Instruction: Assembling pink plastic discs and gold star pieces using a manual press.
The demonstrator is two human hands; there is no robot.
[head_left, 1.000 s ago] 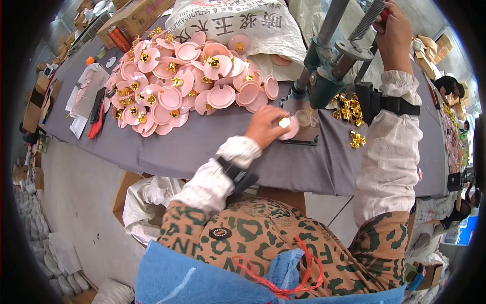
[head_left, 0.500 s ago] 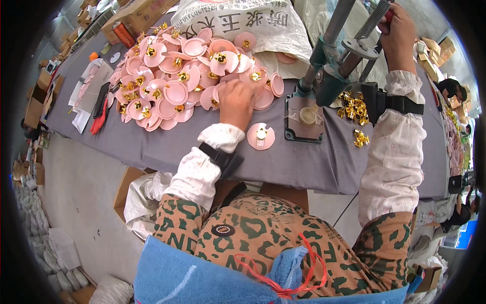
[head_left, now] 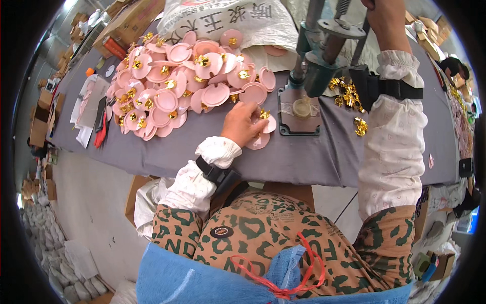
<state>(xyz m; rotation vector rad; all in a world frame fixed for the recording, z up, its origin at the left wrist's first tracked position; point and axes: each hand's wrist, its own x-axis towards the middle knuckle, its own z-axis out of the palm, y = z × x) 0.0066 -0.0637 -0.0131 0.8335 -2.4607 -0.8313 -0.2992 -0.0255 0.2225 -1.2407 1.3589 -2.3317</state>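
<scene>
My left hand [head_left: 242, 124] pinches a pink disc [head_left: 270, 124] with a gold metal clip on it. Under that hand another pink disc [head_left: 259, 142] lies on the grey cloth, partly covered. At the top edge my right hand [head_left: 387, 23], partly cut off, is closed around the lever handle of a green hand press [head_left: 319, 76]. The press's base plate [head_left: 298, 124] carries a round, clear piece taped in its middle, below the press head. To my left hand's upper left spreads a heap of pink discs with gold clips [head_left: 167, 100].
Loose gold clips [head_left: 349, 97] lie right of the press, with a smaller cluster [head_left: 361, 126] nearer me. A white woven sack [head_left: 228, 23] stands behind the heap. At the left are a black-and-red tool [head_left: 100, 129] and papers. The grey cloth [head_left: 202, 157] covers the table.
My left hand has come from the heap toward me, bringing a pink disc over the one lying on the cloth. The right hand stays at the lever; the view has shifted slightly.
</scene>
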